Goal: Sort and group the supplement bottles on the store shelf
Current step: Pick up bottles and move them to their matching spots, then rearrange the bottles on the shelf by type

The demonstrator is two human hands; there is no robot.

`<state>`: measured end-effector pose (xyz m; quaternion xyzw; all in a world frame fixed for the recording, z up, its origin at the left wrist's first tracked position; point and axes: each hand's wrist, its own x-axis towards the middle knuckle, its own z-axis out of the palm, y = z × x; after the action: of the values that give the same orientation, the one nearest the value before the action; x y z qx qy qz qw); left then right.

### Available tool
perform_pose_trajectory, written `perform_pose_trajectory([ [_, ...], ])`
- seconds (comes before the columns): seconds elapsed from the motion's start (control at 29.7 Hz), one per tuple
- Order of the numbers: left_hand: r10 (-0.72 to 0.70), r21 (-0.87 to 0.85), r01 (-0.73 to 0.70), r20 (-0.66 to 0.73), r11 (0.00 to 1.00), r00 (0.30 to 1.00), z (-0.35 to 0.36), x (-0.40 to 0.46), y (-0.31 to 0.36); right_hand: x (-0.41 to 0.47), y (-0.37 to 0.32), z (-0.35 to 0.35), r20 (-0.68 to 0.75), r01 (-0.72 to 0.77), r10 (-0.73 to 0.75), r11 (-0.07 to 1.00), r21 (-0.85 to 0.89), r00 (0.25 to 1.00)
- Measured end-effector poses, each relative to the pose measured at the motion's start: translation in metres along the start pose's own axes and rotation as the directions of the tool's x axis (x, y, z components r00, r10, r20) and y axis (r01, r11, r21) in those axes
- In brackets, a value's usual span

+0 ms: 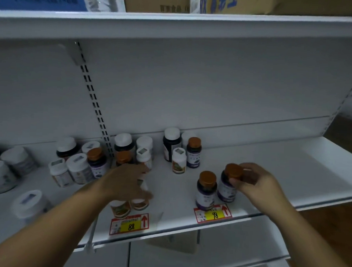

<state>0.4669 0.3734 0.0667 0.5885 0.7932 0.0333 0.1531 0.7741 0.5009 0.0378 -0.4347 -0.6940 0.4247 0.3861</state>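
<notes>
My right hand (255,185) grips the orange cap of a purple-label bottle (228,188) standing on the white shelf (290,174). A matching orange-capped bottle (206,190) stands just left of it, above the 98 price tag (213,214). My left hand (126,181) reaches over two white bottles with orange labels (127,208) near the 88 price tag (129,224); its fingers are blurred around a white bottle (142,183). Several more bottles, white-capped and orange-capped, stand behind and to the left.
A dark bottle with white cap (171,143), a small white bottle (179,160) and an orange-capped bottle (194,152) stand at the back. Large white jars (29,204) crowd the left. Cardboard boxes (156,1) sit on the upper shelf.
</notes>
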Motion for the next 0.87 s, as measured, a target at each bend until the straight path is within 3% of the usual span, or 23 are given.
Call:
perform_pose_trajectory([
  [0.07, 0.029, -0.128, -0.068, -0.283, 0.989, 0.959, -0.004, -0.002, 0.000, 0.000, 0.004, 0.005, 0.032, -0.001, 0.002, 1.000, -0.022, 0.999],
  [0.13, 0.010, -0.229, -0.163, -0.550, 0.960, 0.835, -0.011, -0.004, -0.003, -0.001, 0.006, 0.008, 0.051, -0.006, 0.009, 0.999, -0.050, 0.999],
  [0.17, -0.022, -0.282, -0.194, -0.615, 0.940, 0.788, -0.015, -0.005, -0.005, -0.001, 0.006, 0.007, 0.060, -0.011, 0.015, 0.998, -0.060, 0.998],
  [0.24, -0.080, -0.353, -0.190, -0.624, 0.916, 0.777, -0.021, -0.005, -0.011, -0.002, 0.005, 0.002, 0.111, -0.046, 0.053, 0.997, -0.061, 0.992],
  [0.3, -0.061, -0.291, -0.141, -0.590, 0.946, 0.805, -0.025, 0.000, -0.019, 0.003, -0.001, -0.007, 0.121, -0.082, 0.087, 0.996, -0.043, 0.989],
  [0.34, -0.016, -0.208, -0.138, -0.603, 0.968, 0.797, -0.028, 0.004, -0.019, 0.008, -0.007, -0.010, 0.069, -0.079, 0.082, 0.996, -0.044, 0.994],
  [0.4, 0.187, 0.012, -0.241, -0.670, 0.970, 0.718, -0.035, 0.016, -0.015, 0.024, -0.025, -0.005, -0.027, -0.013, 0.010, 0.995, -0.100, 1.000],
  [0.47, 0.360, 0.249, -0.260, -0.615, 0.933, 0.702, -0.043, 0.037, -0.010, 0.048, -0.048, 0.019, 0.046, 0.111, -0.104, 0.970, -0.217, 0.994],
  [0.54, 0.325, 0.397, -0.164, -0.379, 0.903, 0.867, -0.046, 0.062, -0.008, 0.071, -0.063, 0.052, 0.256, 0.280, -0.194, 0.890, -0.359, 0.947],
  [0.61, 0.163, 0.479, -0.090, -0.113, 0.873, 0.980, -0.043, 0.081, -0.012, 0.086, -0.068, 0.084, 0.456, 0.427, -0.194, 0.761, -0.488, 0.868],
  [0.71, 0.089, 0.419, -0.108, 0.065, 0.901, 0.994, -0.032, 0.095, -0.010, 0.098, -0.063, 0.113, 0.571, 0.532, -0.140, 0.587, -0.610, 0.809],
  [0.87, 0.159, 0.288, -0.169, 0.057, 0.943, 0.986, -0.027, 0.104, -0.011, 0.104, -0.056, 0.137, 0.564, 0.556, -0.091, 0.352, -0.753, 0.821],
])
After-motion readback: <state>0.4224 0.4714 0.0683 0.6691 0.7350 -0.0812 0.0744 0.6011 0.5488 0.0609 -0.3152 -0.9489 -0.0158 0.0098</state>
